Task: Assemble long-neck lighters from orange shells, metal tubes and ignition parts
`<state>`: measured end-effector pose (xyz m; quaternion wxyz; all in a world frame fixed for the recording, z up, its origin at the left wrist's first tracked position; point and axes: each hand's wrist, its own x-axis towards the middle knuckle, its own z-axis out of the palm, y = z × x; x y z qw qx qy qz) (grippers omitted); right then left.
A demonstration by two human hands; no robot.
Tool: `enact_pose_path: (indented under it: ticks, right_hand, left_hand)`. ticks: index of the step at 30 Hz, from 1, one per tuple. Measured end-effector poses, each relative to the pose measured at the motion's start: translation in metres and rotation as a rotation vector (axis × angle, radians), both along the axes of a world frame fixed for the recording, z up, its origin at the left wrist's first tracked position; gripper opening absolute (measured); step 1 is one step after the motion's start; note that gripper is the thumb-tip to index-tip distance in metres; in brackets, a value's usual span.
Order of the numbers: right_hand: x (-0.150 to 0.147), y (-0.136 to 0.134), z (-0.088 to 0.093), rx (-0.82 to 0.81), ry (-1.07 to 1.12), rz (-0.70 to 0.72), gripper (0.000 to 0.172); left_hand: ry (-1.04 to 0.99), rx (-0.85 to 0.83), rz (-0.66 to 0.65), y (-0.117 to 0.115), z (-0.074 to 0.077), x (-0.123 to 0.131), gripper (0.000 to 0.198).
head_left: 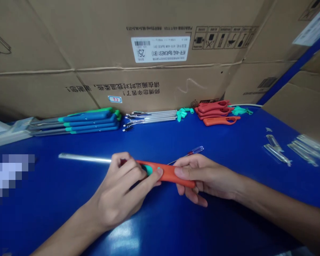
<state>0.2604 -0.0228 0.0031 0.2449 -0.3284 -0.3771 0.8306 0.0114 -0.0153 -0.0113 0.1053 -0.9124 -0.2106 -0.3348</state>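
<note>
Left hand (117,193) and right hand (212,177) hold a smooth, elongated orange handle (168,173).

Left forearm (72,227): bare, entering from the near left, slanting far and rightward. Left wrist (102,215): slightly bent, back of the hand upward. Left grip (118,195): bare hand, fingers bent and closed in a hold, knuckles raised; one digit reaching right, its tip pressed down. Right forearm (280,209): bare, entering from the near right, slanting far and leftward. Right wrist (237,184): nearly straight. Right grip (210,177): bare hand, closed in a pinch, thumb extended left on top, lower fingers loosely curled beneath. Both grips: near each other, slightly apart.
</note>
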Motion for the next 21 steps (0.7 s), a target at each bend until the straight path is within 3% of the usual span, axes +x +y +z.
enact_pose_path:
  ticks: [4, 7, 9, 11, 13, 14, 17, 21]
  right_hand:
    - [-0.002, -0.003, 0.004, 0.189, -0.082, -0.126, 0.032]
    - [-0.002, -0.002, 0.008, 0.321, -0.17, -0.192, 0.032]
    - [-0.002, -0.002, 0.007, 0.382, -0.219, -0.223, 0.033]
    - [-0.003, -0.002, 0.005, 0.418, -0.243, -0.243, 0.033]
    - [-0.005, -0.005, 0.003, 0.436, -0.25, -0.255, 0.032]
    - [-0.006, -0.007, 0.003, 0.444, -0.258, -0.257, 0.031]
    - [-0.01, -0.013, 0.002, 0.468, -0.315, -0.252, 0.025]
    - [-0.013, -0.018, 0.002, 0.478, -0.355, -0.223, 0.023]
  left_hand:
    - [-0.046, 0.098, 0.139, 0.0, 0.007, 0.001, 0.037]
    - [-0.218, 0.072, 0.16, 0.0, 0.014, 0.001, 0.039]
    - [-0.406, -0.158, 0.146, 0.001, 0.018, 0.002, 0.026]
    - [-0.684, -0.643, 0.161, 0.004, 0.021, 0.005, 0.01]
    - [-0.954, -1.132, 0.166, 0.007, 0.023, 0.009, 0.015]
    - [-1.045, -1.273, 0.148, 0.009, 0.024, 0.011, 0.023]
    - [-1.152, -1.39, 0.092, 0.01, 0.027, 0.017, 0.037]
    - [-1.255, -1.461, 0.041, 0.004, 0.024, 0.021, 0.03]
